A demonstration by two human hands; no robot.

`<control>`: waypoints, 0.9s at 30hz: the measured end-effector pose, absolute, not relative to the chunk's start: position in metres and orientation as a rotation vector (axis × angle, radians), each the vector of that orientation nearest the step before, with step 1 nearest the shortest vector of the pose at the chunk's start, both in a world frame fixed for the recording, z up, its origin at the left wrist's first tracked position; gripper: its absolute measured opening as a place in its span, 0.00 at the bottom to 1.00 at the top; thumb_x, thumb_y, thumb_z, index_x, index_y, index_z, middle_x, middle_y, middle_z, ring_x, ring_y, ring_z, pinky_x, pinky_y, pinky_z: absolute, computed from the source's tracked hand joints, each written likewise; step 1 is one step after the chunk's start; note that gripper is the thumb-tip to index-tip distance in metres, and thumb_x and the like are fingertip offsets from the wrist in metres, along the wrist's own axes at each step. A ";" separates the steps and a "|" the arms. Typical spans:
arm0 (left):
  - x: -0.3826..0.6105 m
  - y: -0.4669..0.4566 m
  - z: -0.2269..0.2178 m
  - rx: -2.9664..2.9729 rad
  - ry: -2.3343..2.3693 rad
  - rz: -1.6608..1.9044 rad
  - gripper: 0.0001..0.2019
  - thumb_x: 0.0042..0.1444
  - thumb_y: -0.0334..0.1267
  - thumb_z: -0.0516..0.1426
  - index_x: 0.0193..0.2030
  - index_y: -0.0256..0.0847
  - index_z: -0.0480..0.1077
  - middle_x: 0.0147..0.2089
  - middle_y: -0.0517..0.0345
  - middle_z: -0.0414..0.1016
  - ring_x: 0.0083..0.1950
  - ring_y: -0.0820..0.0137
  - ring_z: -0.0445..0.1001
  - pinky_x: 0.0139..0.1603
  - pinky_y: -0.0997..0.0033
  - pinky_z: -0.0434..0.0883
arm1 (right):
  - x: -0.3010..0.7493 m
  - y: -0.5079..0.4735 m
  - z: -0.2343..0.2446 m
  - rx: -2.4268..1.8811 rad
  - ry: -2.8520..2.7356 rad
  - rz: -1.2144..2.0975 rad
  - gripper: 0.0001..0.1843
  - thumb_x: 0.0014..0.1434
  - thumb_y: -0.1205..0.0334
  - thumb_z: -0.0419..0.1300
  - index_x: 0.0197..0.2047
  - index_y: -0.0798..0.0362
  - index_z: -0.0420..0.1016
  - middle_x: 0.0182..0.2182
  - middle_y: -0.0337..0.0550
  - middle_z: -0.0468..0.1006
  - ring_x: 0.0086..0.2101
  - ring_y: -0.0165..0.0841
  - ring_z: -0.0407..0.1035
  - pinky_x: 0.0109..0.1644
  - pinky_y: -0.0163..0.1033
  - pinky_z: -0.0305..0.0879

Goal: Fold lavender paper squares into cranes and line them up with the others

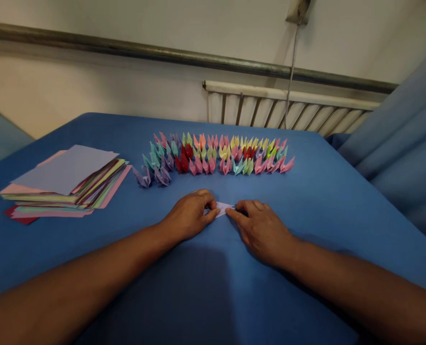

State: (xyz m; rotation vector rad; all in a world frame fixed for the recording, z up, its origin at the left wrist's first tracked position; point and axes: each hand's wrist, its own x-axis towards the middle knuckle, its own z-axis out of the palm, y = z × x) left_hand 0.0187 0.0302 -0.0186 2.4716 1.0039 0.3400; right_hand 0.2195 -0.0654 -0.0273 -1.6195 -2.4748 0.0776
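A small piece of pale lilac folded paper (223, 209) lies on the blue table between my two hands. My left hand (194, 213) pinches its left end, thumb and forefinger closed on the edge. From the other side, my right hand (260, 226) holds the right end, its fingertips pressed on the paper close to the surface. Part of the paper is hidden under my fingers. Just beyond my hands stand several rows of folded paper cranes (209, 165) in pink, red, yellow, green, teal and purple.
To the left lies a thick, uneven stack of coloured paper sheets (67, 170), a greyish-lilac one on top. The blue table (328, 206) reaches back towards a white radiator (263, 105) below a metal rail (162, 51). A blue curtain (410, 148) hangs along the right side.
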 end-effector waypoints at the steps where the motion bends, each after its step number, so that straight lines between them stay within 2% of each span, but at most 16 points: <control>1: 0.018 0.030 -0.019 2.474 1.000 0.343 0.04 0.58 0.37 0.55 0.34 0.40 0.69 0.36 0.57 0.70 0.39 0.67 0.70 0.40 0.69 0.65 | 0.219 -0.066 -0.027 -1.620 -2.485 0.071 0.23 0.66 0.66 0.49 0.63 0.48 0.64 0.52 0.50 0.71 0.45 0.41 0.63 0.46 0.46 0.60; 14: 0.017 0.030 -0.020 2.466 1.002 0.360 0.05 0.58 0.38 0.55 0.34 0.40 0.69 0.36 0.58 0.70 0.40 0.67 0.70 0.42 0.68 0.66 | 0.216 -0.068 -0.025 -1.666 -2.455 0.051 0.20 0.66 0.64 0.49 0.59 0.57 0.68 0.50 0.53 0.72 0.47 0.42 0.63 0.50 0.48 0.62; 20: 0.017 0.030 -0.020 2.445 0.991 0.380 0.04 0.58 0.38 0.56 0.36 0.41 0.70 0.37 0.58 0.71 0.40 0.67 0.70 0.43 0.67 0.66 | 0.215 -0.070 -0.025 -1.664 -2.461 0.040 0.23 0.66 0.66 0.49 0.63 0.54 0.64 0.51 0.52 0.71 0.47 0.42 0.63 0.48 0.48 0.62; 27: 0.016 0.031 -0.020 2.457 0.971 0.382 0.03 0.58 0.35 0.55 0.36 0.41 0.70 0.37 0.58 0.71 0.40 0.67 0.70 0.43 0.68 0.66 | 0.215 -0.069 -0.023 -1.686 -2.457 0.035 0.21 0.67 0.63 0.48 0.60 0.56 0.67 0.50 0.52 0.72 0.47 0.42 0.63 0.49 0.48 0.62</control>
